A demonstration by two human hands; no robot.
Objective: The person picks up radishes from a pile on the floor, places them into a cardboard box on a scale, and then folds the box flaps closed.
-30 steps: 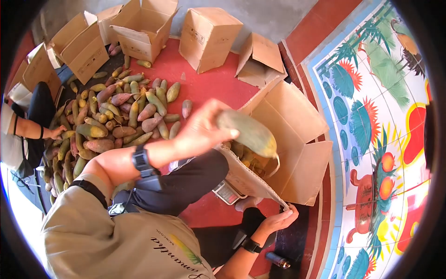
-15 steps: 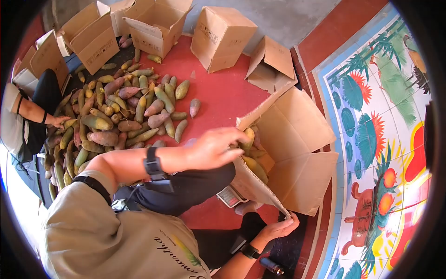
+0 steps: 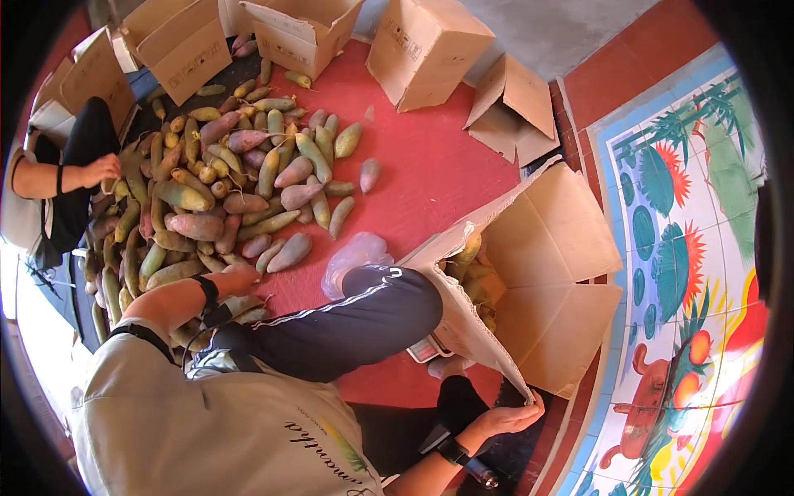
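My left hand (image 3: 237, 281) is down at the near edge of a pile of long green and pinkish vegetables (image 3: 194, 198) that look like radishes or tubers. It touches or nearly touches them, and its fingers do not show clearly. My right hand (image 3: 511, 417) is closed on the near corner of an open cardboard box (image 3: 447, 285). That box leans toward me, with several of the same vegetables (image 3: 471, 281) inside. Beside my bent knee, a crumpled clear plastic bag (image 3: 357, 255) lies on the red floor.
Cardboard boxes (image 3: 430, 58) stand along the far side. At the left, a co-worker's hand (image 3: 101, 169) is over the pile. Under the open box's near side is a small scale (image 3: 426, 349). A painted tile wall (image 3: 662, 248) borders the right.
My left hand has moved from the box's opening back to the pile. My right hand stays on the box corner. The co-worker's hand has risen slightly, and the plastic bag has come into view.
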